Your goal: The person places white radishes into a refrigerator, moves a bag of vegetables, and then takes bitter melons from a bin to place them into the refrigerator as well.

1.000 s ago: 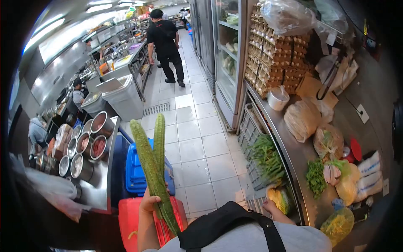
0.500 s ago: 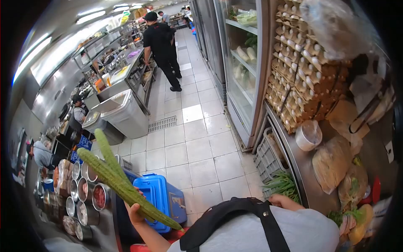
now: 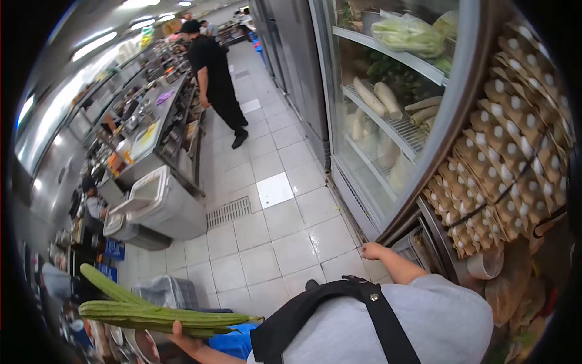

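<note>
A head-worn view looks down on a busy commercial kitchen with a pale tiled floor (image 3: 273, 242). At the bottom left, the person's left hand (image 3: 182, 338) holds two long ridged gourds (image 3: 157, 314) side by side, roughly level, their tips pointing left over a blue crate (image 3: 233, 343). The grip is pressed together around both of them from underneath, near the stalk ends. The gourds are dull green, slender and slightly curved, with raised ribs running their whole length and a rough matte skin. They look fairly light and stiff enough to hold their shape, though held by one end they probably lever against the fingers. The ribs should keep them from slipping, and a hold nearer the middle would likely balance them better (the skin may bruise if squeezed hard). The right hand (image 3: 374, 250) reaches forward to the lower corner of a glass-doored fridge (image 3: 388, 121). Whether its grip is spread or curled cannot be told from here, and nothing shows in it. Stacked egg trays (image 3: 509, 170) stand to the right on a steel table (image 3: 438, 241). Further down the aisle a person in black (image 3: 212, 73) stands beside grey lidded bins (image 3: 163, 206).
</note>
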Action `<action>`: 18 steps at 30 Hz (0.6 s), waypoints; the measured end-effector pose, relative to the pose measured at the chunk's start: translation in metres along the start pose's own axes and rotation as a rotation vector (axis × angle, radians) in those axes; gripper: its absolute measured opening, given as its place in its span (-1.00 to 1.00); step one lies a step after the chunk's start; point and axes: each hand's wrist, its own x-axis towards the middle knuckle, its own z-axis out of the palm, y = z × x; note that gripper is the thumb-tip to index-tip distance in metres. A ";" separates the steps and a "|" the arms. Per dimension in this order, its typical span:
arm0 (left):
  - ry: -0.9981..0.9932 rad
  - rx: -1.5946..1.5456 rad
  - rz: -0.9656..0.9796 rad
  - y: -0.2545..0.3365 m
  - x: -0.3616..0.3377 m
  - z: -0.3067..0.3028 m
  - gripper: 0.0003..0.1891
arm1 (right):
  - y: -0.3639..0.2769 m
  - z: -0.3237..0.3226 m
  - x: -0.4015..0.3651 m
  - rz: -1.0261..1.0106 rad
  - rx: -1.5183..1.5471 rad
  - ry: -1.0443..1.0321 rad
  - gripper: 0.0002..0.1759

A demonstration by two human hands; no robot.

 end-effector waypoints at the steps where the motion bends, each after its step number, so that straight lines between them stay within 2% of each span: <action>1: 0.004 0.009 -0.015 -0.006 0.027 0.013 -0.14 | -0.007 -0.013 0.016 -0.016 -0.008 -0.062 -0.54; 2: -0.008 0.029 0.020 -0.014 0.054 0.029 -0.21 | -0.013 -0.025 0.030 -0.031 -0.013 -0.126 -0.54; 4: -0.033 0.074 0.079 -0.032 0.103 0.057 -0.33 | -0.027 -0.048 0.050 0.024 0.116 0.032 -0.56; 5: -0.064 0.156 -0.011 -0.045 0.134 0.055 -0.29 | -0.033 -0.059 0.061 0.053 0.218 0.081 -0.56; 7: -0.087 0.158 0.057 -0.057 0.174 0.109 -0.27 | -0.051 -0.085 0.089 0.049 0.351 0.167 -0.56; 10: -0.143 0.129 0.075 -0.097 0.236 0.169 -0.25 | -0.079 -0.139 0.146 -0.131 0.283 0.262 -0.57; 12: -0.208 0.106 0.004 -0.128 0.274 0.199 -0.25 | -0.112 -0.199 0.178 -0.192 0.250 0.325 -0.59; 14: -0.285 0.069 0.033 -0.156 0.309 0.248 -0.25 | -0.142 -0.262 0.220 -0.252 0.201 0.403 -0.61; 16: -0.300 0.037 0.064 -0.175 0.335 0.301 -0.22 | -0.177 -0.331 0.252 -0.293 0.016 0.466 -0.62; 18: -0.249 0.016 0.097 -0.190 0.360 0.355 -0.16 | -0.208 -0.395 0.287 -0.356 -0.201 0.616 -0.69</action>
